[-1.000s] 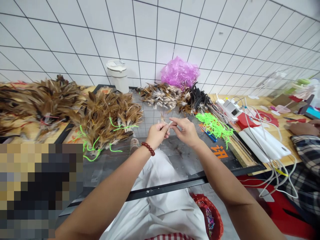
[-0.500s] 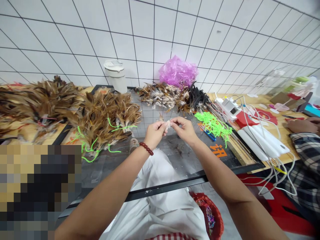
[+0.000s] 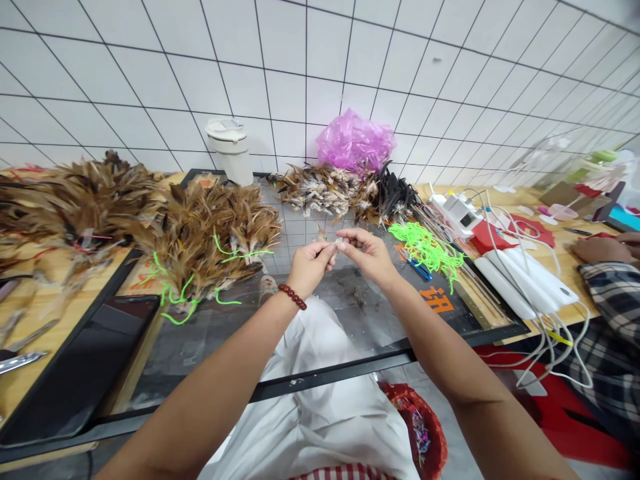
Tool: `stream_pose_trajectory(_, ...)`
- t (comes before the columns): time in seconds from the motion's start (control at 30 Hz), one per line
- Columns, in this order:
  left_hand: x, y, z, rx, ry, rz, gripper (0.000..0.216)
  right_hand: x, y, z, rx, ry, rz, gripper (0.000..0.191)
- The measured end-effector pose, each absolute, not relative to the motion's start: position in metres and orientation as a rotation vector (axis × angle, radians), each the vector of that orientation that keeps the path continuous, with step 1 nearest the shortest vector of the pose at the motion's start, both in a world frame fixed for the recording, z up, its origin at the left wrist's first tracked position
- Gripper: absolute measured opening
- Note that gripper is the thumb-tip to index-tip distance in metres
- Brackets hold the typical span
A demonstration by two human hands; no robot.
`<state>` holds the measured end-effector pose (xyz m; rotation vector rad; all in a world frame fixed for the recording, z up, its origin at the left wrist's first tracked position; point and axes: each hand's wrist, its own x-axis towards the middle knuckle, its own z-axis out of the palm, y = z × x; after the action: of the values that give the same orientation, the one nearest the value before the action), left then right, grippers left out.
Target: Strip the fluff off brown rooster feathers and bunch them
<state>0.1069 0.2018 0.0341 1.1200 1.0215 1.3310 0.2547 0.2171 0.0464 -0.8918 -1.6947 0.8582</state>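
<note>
My left hand [image 3: 311,268], with a dark red bead bracelet [image 3: 293,296] at the wrist, is closed in a pinch above the dark tabletop. A small feather [image 3: 321,234] shows over its fingers, brown at the tip; its pale fluffy base is mostly hidden by the fingertips. My right hand [image 3: 369,256] meets the left one, thumb and forefinger pinched at the whitish base. Left of my hands lies a heap of brown feathers [image 3: 205,230] with bright green strings on it. To their right is a tangle of green cord [image 3: 425,247].
A white lidded cup [image 3: 233,152] and a pink plastic bag [image 3: 355,141] stand by the tiled wall. A tablet-like black slab [image 3: 83,367] lies at left. White power strips [image 3: 525,283] and cables are at right, near another person's checked sleeve [image 3: 613,293]. Below sits a red basket [image 3: 439,433].
My right fingers have shifted slightly and the pale fluff between the hands shows less. The hands stay together in nearly the same place. The lower left, blocked out before, is now visible.
</note>
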Motion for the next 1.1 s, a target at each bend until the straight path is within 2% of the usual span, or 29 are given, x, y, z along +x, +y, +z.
stream_pose_trajectory(0.13,0.108,0.200,0.034,1.045,0.858,1.242,0.027,0.255,0.218,0.046,-0.819,-1.700,0.839,0.020)
stream_pose_trajectory(0.3,0.107,0.199,0.038,1.002,0.757,1.119,0.031,0.255,0.221,0.045,-0.834,-1.716,0.828,0.020)
stream_pose_trajectory(0.43,0.100,0.206,0.041,0.924,0.938,1.349,0.027,0.257,0.231,0.033,-1.139,-1.634,0.763,0.017)
stream_pose_trajectory(0.57,0.093,0.215,0.039,0.854,1.100,1.561,0.026,0.261,0.236,0.023,-1.322,-1.903,0.496,0.013)
stream_pose_trajectory(0.8,0.093,0.218,0.032,0.808,1.149,1.627,0.025,0.234,0.235,0.025,-1.626,-1.970,0.334,0.019)
stream_pose_trajectory(0.93,0.093,0.219,0.032,0.786,1.142,1.615,0.024,0.236,0.239,0.023,-1.451,-1.902,0.573,0.008)
stream_pose_trajectory(1.1,0.093,0.217,0.036,0.759,1.047,1.579,0.026,0.257,0.235,0.030,-1.052,-1.561,1.048,0.018)
